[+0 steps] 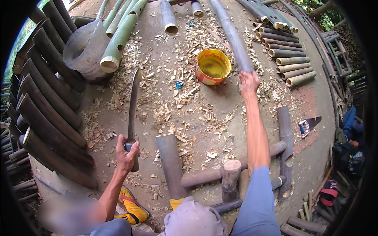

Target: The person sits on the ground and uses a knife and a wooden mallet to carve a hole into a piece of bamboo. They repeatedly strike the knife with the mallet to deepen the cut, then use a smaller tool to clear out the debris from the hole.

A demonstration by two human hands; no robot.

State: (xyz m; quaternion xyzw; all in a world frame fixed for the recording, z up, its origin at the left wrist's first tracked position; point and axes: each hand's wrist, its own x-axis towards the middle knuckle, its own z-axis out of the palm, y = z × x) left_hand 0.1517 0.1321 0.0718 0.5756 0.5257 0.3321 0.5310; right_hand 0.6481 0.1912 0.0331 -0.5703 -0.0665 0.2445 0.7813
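My left hand [126, 151] grips a long knife [133, 106], blade up. My right hand [249, 81] closes around a long bamboo pole [232, 33].

Person wore a pale blue short sleeve [258, 196] on the right arm, left forearm bare, a light grey cloth cap [193, 218] w/ yellow trim, plus yellow rubber boot [132, 206] w/ red-black edging.

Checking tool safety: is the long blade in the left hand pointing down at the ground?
No, the left hand holds the long blade with its tip raised, pointing away from the person.
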